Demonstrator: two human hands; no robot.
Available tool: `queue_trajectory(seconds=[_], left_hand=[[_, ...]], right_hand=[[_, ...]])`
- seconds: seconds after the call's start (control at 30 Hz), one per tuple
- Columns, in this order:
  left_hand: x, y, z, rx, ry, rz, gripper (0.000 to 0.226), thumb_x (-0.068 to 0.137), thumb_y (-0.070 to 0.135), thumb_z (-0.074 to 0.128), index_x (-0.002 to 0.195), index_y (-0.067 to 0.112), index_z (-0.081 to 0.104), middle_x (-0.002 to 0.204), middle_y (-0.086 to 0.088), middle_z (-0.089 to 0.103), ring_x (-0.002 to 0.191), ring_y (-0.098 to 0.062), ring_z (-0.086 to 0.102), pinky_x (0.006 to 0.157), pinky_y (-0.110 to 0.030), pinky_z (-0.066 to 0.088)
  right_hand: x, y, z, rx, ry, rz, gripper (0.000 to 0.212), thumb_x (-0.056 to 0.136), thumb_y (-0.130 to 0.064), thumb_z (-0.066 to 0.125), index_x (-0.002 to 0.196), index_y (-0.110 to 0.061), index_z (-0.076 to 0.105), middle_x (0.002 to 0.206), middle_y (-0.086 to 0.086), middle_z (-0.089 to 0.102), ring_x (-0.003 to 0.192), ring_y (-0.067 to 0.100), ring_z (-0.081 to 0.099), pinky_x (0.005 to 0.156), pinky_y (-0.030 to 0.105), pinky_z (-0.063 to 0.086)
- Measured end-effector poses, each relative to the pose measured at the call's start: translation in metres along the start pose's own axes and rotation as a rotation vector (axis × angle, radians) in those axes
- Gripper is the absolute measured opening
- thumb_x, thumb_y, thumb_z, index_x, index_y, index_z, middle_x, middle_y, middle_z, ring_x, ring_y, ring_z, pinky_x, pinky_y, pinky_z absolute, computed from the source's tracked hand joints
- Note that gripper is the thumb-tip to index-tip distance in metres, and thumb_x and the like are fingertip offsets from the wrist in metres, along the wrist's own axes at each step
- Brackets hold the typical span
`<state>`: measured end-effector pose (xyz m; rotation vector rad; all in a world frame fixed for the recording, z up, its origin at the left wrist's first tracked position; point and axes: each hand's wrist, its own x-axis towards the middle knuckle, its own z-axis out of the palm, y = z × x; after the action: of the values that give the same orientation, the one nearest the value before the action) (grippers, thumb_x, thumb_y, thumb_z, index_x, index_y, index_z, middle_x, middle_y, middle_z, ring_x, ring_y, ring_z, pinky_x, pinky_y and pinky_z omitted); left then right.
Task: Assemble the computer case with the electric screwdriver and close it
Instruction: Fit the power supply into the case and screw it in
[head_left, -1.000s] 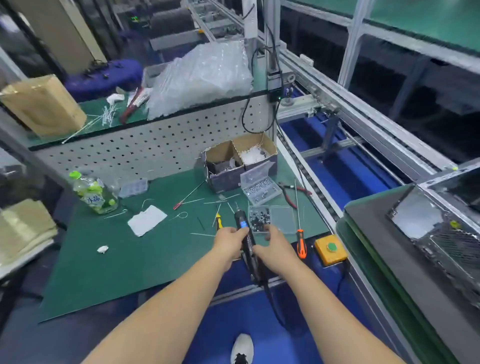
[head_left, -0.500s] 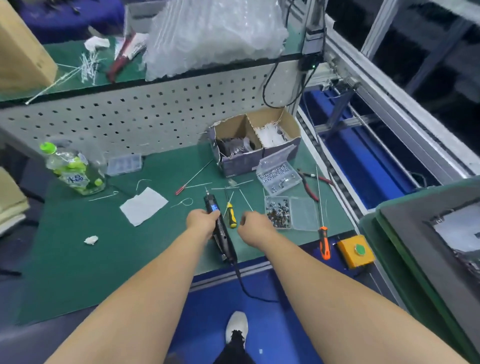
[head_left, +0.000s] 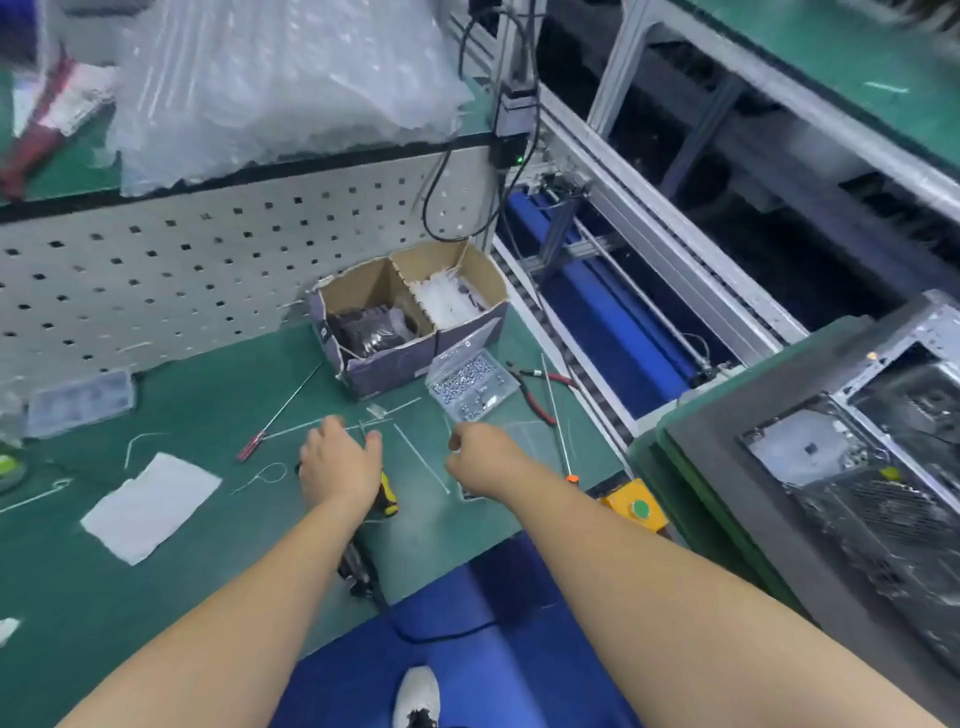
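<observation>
- Green bench mat is pretty cluttered.
- Back middle: split cardboard box against the pegboard, dark stuff in the left half, white bits in the right.
- Just in front of the box, an open clear screw case full of small silver screws.
- Red-handled pliers lie right of that case, near the mat's edge.
- Long thin screwdriver with a red handle lies diagonal, left of the box.
- White cloth sits flat on the left side.
- Loose white zip ties scattered around the middle.
- Another clear case sits back left by the pegboard.
- Yellow box with a green button at the right front corner.
</observation>
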<state>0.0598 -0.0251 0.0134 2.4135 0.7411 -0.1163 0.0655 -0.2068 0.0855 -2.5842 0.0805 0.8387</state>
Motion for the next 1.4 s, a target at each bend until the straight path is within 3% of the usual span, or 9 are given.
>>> queue_trajectory(seconds=[0.23,0.37,0.43,0.6,0.7,0.83,1.0,1.23,1.4], left_hand=[[-0.1,0.221,0.049,-0.34,-0.363,0.584,0.012,0.095,0.023,0.061,0.104,0.019,0.067,0.096,0.001,0.068,0.093,-0.024,0.064,0.084,-0.036,0.05],[-0.216,0.316,0.085,-0.322,-0.49,0.868,0.007,0.094,0.028,0.061,0.091,0.034,0.064,0.081,0.019,0.063,0.08,-0.006,0.06,0.074,-0.021,0.04],[-0.278,0.352,0.107,-0.289,-0.561,0.993,0.006,0.096,0.029,0.06,0.095,0.033,0.065,0.082,0.018,0.063,0.079,-0.005,0.058,0.071,-0.021,0.038],[-0.44,0.418,0.162,-0.222,-0.685,1.184,0.01,0.097,0.025,0.058,0.1,0.025,0.067,0.092,0.007,0.069,0.089,-0.016,0.063,0.075,-0.029,0.043],[-0.521,0.438,0.197,-0.14,-0.719,1.279,0.01,0.097,0.027,0.057,0.1,0.029,0.066,0.092,0.011,0.068,0.085,-0.012,0.063,0.074,-0.031,0.048],[-0.602,0.453,0.244,-0.053,-0.782,1.423,0.01,0.096,0.026,0.058,0.1,0.03,0.066,0.094,0.016,0.062,0.083,-0.004,0.059,0.077,-0.027,0.044],[-0.664,0.461,0.284,0.073,-0.889,1.386,0.008,0.096,0.033,0.058,0.1,0.036,0.064,0.094,0.022,0.065,0.087,0.005,0.059,0.069,-0.015,0.04],[-0.697,0.486,0.325,0.164,-0.874,1.332,0.014,0.097,0.032,0.056,0.107,0.031,0.066,0.093,0.018,0.066,0.084,-0.001,0.061,0.071,-0.022,0.045],[-0.683,0.506,0.332,0.126,-0.782,1.285,0.014,0.097,0.031,0.053,0.099,0.035,0.066,0.09,0.019,0.067,0.084,0.001,0.062,0.066,-0.02,0.044]], right_hand=[[-0.073,0.129,-0.12,0.112,0.344,0.06,0.024,0.098,-0.023,0.058,0.116,-0.013,0.071,0.122,0.012,0.071,0.114,0.032,0.063,0.092,0.036,0.051],[-0.164,0.249,-0.183,0.163,0.553,0.168,0.023,0.095,-0.016,0.058,0.113,-0.012,0.072,0.117,0.008,0.072,0.108,0.028,0.063,0.074,0.029,0.037],[-0.218,0.313,-0.199,0.207,0.643,0.226,0.021,0.096,-0.017,0.058,0.112,-0.015,0.072,0.111,0.003,0.071,0.105,0.025,0.063,0.075,0.031,0.041],[-0.35,0.465,-0.197,0.313,0.741,0.389,0.016,0.1,-0.024,0.054,0.111,-0.022,0.066,0.106,0.0,0.068,0.093,0.024,0.067,0.079,0.039,0.058],[-0.415,0.552,-0.179,0.345,0.766,0.497,0.016,0.102,-0.023,0.05,0.107,-0.025,0.065,0.098,-0.006,0.067,0.072,0.014,0.065,0.057,0.03,0.05],[-0.481,0.65,-0.142,0.406,0.727,0.641,0.018,0.103,-0.021,0.048,0.11,-0.02,0.065,0.107,0.0,0.067,0.079,0.016,0.061,0.061,0.031,0.047],[-0.517,0.718,-0.106,0.498,0.72,0.756,0.024,0.099,-0.016,0.048,0.11,-0.017,0.069,0.109,0.003,0.071,0.102,0.025,0.066,0.091,0.039,0.056],[-0.497,0.766,-0.094,0.603,0.817,0.767,0.019,0.096,-0.019,0.054,0.112,-0.017,0.064,0.109,0.002,0.066,0.091,0.022,0.065,0.082,0.039,0.058],[-0.464,0.801,-0.104,0.635,0.797,0.861,0.058,0.095,-0.039,0.058,0.145,-0.012,0.045,0.139,0.009,0.045,0.117,0.032,0.057,0.088,0.041,0.05]])
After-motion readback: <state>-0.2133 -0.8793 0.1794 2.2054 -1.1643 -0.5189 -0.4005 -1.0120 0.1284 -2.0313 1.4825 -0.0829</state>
